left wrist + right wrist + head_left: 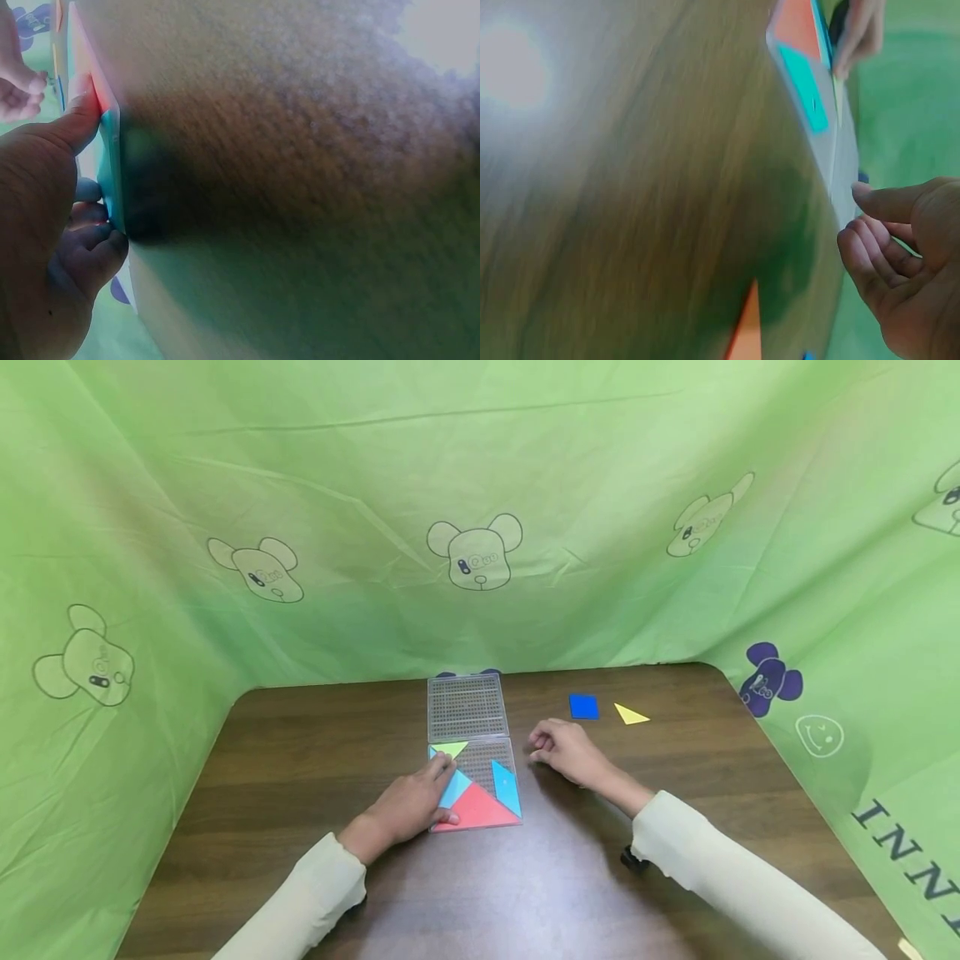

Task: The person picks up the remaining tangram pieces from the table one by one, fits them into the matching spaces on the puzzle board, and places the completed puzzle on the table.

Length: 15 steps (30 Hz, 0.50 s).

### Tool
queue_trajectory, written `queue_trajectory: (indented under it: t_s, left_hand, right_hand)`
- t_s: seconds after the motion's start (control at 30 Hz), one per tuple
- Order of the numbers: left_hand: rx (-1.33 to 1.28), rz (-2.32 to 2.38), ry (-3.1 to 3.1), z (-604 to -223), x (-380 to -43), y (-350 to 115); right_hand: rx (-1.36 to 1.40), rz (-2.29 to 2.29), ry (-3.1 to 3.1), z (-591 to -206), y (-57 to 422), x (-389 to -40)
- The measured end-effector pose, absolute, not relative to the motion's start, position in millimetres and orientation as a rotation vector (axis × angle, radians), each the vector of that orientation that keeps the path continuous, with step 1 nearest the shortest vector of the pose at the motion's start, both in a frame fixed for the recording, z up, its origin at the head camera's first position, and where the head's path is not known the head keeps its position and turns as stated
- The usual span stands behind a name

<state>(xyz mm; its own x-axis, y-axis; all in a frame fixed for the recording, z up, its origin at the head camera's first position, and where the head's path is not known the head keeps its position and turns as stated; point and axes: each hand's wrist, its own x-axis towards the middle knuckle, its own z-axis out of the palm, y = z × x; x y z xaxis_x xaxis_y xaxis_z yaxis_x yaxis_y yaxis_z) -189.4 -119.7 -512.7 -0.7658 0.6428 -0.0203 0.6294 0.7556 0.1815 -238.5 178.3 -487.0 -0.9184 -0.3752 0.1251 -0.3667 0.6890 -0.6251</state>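
A clear hinged tangram case lies unfolded, its gridded base (pixel 480 760) nearer and its lid (pixel 467 708) behind. My left hand (pixel 408 802) rests on the base's left side, fingertips on a green triangle (pixel 454 748) and thumb on a large red triangle (pixel 483 810). Between these, a light blue piece (pixel 456 788) is partly covered by that hand. A light blue parallelogram (pixel 506 788) lies along the base's right side. Just right of the case hovers my right hand (pixel 572 753), its fingers loosely bent; the right wrist view shows nothing between thumb and fingers.
Beyond the right hand, a dark blue square (pixel 583 707) and a small yellow triangle (pixel 631 714) lie on the wooden table (pixel 300 735). A green printed curtain (pixel 480 627) encloses the table's back and sides.
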Motion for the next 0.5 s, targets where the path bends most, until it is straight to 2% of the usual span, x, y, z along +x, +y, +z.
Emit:
queue_trajectory:
  t_s: [0.3, 0.5]
  left_hand:
    - [1.019, 0.239, 2.858, -510.1, -188.6, -117.6]
    - [1.010, 0.234, 2.853, -508.8, -188.5, -117.9]
  right_hand:
    - [-0.490, -0.869, 2.981, -480.3, 241.7, -258.6]
    - [-0.480, -0.756, 3.024, -479.4, 261.3, -275.0]
